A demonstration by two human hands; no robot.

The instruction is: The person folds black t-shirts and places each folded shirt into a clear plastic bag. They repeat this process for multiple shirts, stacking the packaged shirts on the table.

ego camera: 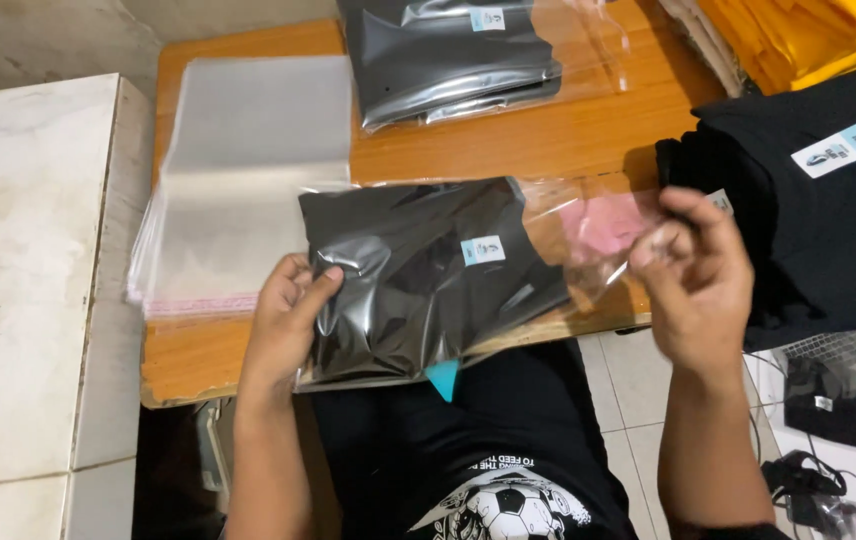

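Left hand (283, 320) clamps our bagged black garment (428, 275) over the wooden table (508, 140) edge, right hand (693, 270) pinches its unsealed flap (598, 225); finished packs (453, 55) stacked behind, empty bags (248, 170) remaining.

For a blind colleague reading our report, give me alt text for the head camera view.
Two bare hands hold a folded black garment in a clear plastic bag over a wooden table: the left hand grips its end, the right hand pinches the open flap. Empty clear bags lie beside it.
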